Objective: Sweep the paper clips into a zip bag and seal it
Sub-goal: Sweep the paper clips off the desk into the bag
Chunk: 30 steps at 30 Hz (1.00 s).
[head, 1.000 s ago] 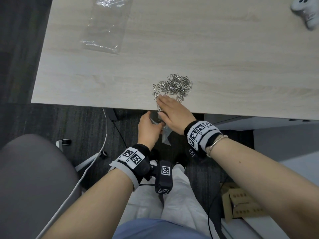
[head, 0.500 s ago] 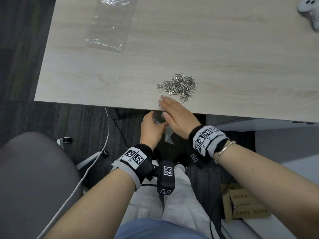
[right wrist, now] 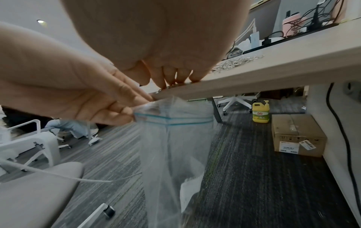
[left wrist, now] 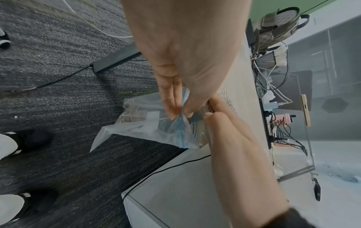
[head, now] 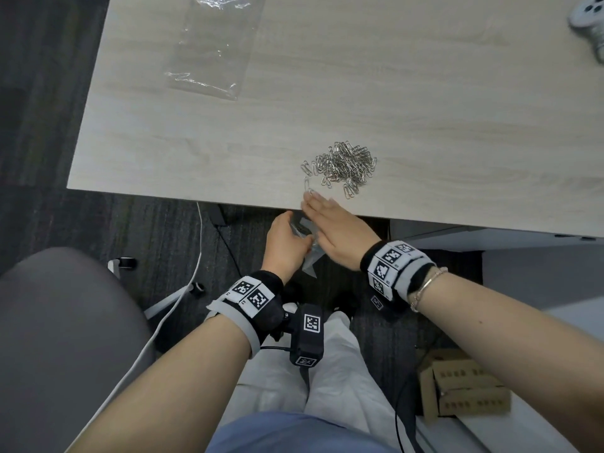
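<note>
A pile of silver paper clips (head: 343, 168) lies on the pale wooden table (head: 425, 109), near its front edge. My right hand (head: 330, 220) lies flat with straight fingers at that edge, its fingertips (right wrist: 175, 80) resting on a few stray clips (head: 309, 191). Just under the edge my left hand (head: 284, 237) pinches the rim of a clear zip bag (right wrist: 171, 146) with a blue seal strip. The bag hangs down with its mouth against the table edge. What is inside the zip bag (left wrist: 148, 123) I cannot make out.
A second clear plastic bag (head: 209, 53) lies at the table's far left and a white game controller (head: 588, 18) at the far right. A grey chair (head: 65, 322) and a white cable (head: 183, 295) are on my left. Cardboard boxes (head: 464, 387) stand on the floor at my right.
My right hand has drawn back from the pile toward the table edge, dragging a few clips with it. The left hand keeps the bag under the edge.
</note>
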Available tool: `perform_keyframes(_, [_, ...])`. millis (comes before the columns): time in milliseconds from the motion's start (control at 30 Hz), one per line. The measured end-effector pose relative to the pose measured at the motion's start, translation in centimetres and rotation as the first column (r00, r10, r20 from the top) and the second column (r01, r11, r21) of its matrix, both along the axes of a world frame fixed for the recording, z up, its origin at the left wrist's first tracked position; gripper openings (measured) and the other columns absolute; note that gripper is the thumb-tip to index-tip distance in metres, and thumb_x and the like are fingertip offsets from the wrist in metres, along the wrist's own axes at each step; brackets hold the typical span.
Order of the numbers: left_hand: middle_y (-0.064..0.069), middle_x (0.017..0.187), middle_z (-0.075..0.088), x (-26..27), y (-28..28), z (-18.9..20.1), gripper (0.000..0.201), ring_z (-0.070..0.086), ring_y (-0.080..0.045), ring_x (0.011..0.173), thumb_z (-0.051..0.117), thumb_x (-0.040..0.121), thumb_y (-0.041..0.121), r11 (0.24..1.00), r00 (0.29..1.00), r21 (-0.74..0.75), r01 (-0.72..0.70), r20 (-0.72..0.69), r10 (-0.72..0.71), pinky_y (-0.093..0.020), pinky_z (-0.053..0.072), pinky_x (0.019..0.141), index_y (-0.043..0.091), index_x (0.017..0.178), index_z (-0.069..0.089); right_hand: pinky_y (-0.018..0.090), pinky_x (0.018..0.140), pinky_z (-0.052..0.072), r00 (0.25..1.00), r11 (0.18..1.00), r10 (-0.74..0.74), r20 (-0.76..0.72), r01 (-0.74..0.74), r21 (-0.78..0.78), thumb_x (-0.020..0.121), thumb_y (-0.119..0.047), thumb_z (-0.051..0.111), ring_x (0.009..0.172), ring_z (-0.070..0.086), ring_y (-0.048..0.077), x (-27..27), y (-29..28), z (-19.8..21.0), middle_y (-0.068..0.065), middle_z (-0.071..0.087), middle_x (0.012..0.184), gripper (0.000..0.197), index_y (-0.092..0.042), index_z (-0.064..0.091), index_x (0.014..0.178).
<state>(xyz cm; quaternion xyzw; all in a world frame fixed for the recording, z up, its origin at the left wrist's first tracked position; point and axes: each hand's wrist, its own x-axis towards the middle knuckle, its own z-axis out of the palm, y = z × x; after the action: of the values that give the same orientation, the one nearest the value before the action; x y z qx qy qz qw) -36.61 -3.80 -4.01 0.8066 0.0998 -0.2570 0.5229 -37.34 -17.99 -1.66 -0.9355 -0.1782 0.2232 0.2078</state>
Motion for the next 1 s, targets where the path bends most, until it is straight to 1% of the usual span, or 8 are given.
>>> perform_keyframes(33, [-0.011,0.099,0.065,-0.1,-0.1,0.1,0.037,0.065,-0.029,0.092,0.067,0.076,0.005,1.0,1.0,0.002,0.002,0.004,-0.002,-0.049,0.056,0.082,0.008,0.111,0.057,0.024,0.116,-0.004,1.0,0.999,0.011,-0.008,-0.01,0.04,0.094,-0.011,0.035,0.146,0.003,0.016,-0.7,-0.2,0.0,0.008,0.007,0.158,0.057,-0.006,0.016,0.147])
perform_keyframes(167, [-0.009,0.093,0.069,-0.1,0.0,0.3,0.021,0.068,-0.026,0.086,0.066,0.074,0.014,1.0,1.0,-0.02,0.008,0.009,-0.007,-0.049,0.058,0.078,0.018,0.094,0.06,0.019,0.114,0.006,0.999,0.984,-0.034,-0.034,0.039,0.172,0.091,-0.01,0.033,0.143,0.018,0.014,-2.1,-1.2,-0.1,0.006,0.029,0.152,0.05,-0.008,0.035,0.142])
perform_keyframes(300, [-0.008,0.094,0.068,-0.1,-0.1,-0.3,0.028,0.068,-0.027,0.087,0.068,0.068,0.018,1.0,1.0,-0.019,0.002,-0.011,-0.002,-0.05,0.057,0.08,0.026,0.094,0.059,0.021,0.114,0.013,0.99,0.963,-0.14,0.027,0.13,0.234,0.088,-0.016,0.032,0.14,0.027,0.013,-1.6,-1.7,0.3,0.005,0.038,0.148,0.051,-0.009,0.044,0.137])
perform_keyframes(433, [-0.006,0.099,0.067,-0.2,-0.2,-0.6,0.034,0.067,-0.025,0.091,0.068,0.065,0.022,1.0,1.0,-0.027,-0.005,-0.02,0.005,-0.048,0.057,0.082,0.027,0.097,0.059,0.027,0.118,0.009,0.986,0.977,-0.148,0.079,0.134,0.164,0.093,-0.009,0.035,0.144,0.017,0.017,1.3,-0.6,0.9,0.007,0.025,0.154,0.05,-0.009,0.032,0.143])
perform_keyframes(533, [-0.006,0.102,0.066,-0.2,0.0,-1.0,0.036,0.066,-0.025,0.095,0.067,0.064,0.024,0.999,1.0,-0.028,-0.017,-0.011,0.016,-0.049,0.057,0.083,0.026,0.099,0.06,0.031,0.118,-0.002,0.983,0.99,-0.137,0.121,0.139,-0.008,0.095,-0.015,0.032,0.146,0.004,0.022,3.8,1.0,0.8,0.011,0.009,0.157,0.055,-0.008,0.016,0.147])
perform_keyframes(667, [-0.008,0.099,0.066,0.1,0.6,-1.2,0.036,0.066,-0.027,0.091,0.067,0.064,0.026,0.999,0.999,-0.008,-0.043,-0.007,0.043,-0.048,0.058,0.08,0.024,0.099,0.059,0.036,0.119,-0.001,0.989,0.974,-0.108,0.098,0.125,-0.188,0.097,-0.024,0.025,0.146,0.001,0.022,5.4,1.7,-0.2,0.01,0.005,0.158,0.056,-0.008,0.009,0.148])
perform_keyframes(833, [-0.007,0.1,0.065,0.1,0.7,-0.9,0.028,0.065,-0.026,0.093,0.065,0.068,0.022,0.998,0.999,0.024,-0.049,0.005,0.049,-0.049,0.057,0.079,0.022,0.095,0.057,0.029,0.117,-0.004,0.999,0.995,-0.004,0.04,0.008,-0.1,0.098,-0.022,0.026,0.146,0.001,0.019,3.2,1.8,0.0,0.01,0.004,0.158,0.054,-0.006,0.01,0.148])
perform_keyframes(1000, [-0.01,0.1,0.066,0.2,0.5,0.0,0.022,0.064,-0.022,0.09,0.058,0.079,0.006,0.997,0.999,0.064,-0.04,0.015,0.039,-0.037,0.056,0.076,0.008,0.1,0.059,0.021,0.115,0.0,1.0,0.996,0.03,-0.008,-0.029,0.081,0.098,-0.017,0.03,0.146,0.007,0.015,-0.6,1.2,0.0,0.006,0.013,0.157,0.052,-0.008,0.018,0.147])
